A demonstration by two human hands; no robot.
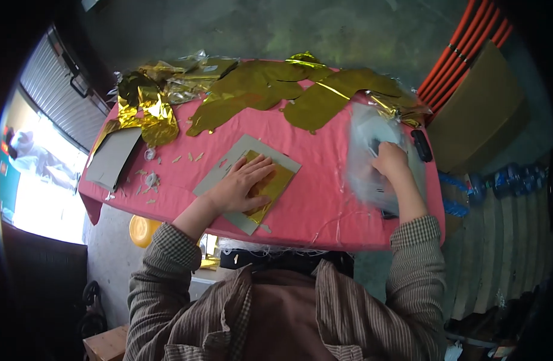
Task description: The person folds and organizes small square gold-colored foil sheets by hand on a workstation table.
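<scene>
My left hand (247,183) lies flat, fingers stretched, on a folded sheet of gold foil (275,188). The foil rests on a grey cardboard sheet (246,150) that sits at a slant on the table. On the right, my right hand (391,161) has its fingers curled together over a clear plastic bag (366,174), gripping it near its upper part. The bag looks smeared, and a small dark patch shows beside my fingertips.
Pink cloth covers the table (324,198). Large gold foil shapes (324,105) lie along its far side, with crumpled foil (145,114) at far left. Grey cards (114,157) and small scraps (150,179) lie left. A black object (421,145) sits at the right edge.
</scene>
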